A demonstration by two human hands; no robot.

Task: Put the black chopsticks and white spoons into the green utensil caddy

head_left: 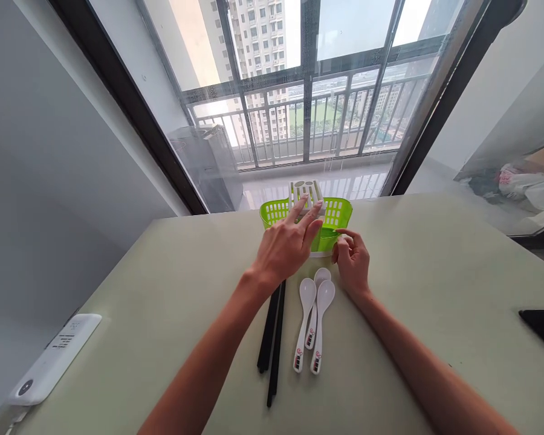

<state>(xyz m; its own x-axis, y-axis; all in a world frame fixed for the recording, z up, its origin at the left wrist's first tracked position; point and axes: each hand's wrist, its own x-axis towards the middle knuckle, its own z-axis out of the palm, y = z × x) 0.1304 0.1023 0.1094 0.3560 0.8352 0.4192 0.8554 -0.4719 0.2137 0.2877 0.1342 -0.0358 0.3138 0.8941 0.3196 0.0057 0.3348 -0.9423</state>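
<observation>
A green cutlery basket [338, 212] with slotted walls and a pale base stands near the table's far edge. At its back rises a greyish-white slotted panel [305, 190]. My left hand [288, 244] reaches across the basket's front, fingers stretched out and their tips over the panel; whether they press on it I cannot tell. My right hand [351, 257] is at the basket's right front corner, its index finger on the green rim and the other fingers curled against the side. Three white spoons [325, 296] lie nearer me, overlapping, bowls toward the basket. Left of them lie several black chopsticks [276, 344], partly under my left forearm.
A pale green table [185, 272] carries all this. A white power strip [57, 359] lies at its left edge, and a black pointed object [541, 326] at the right. Beyond the far edge is a glass door [272, 145] to a balcony.
</observation>
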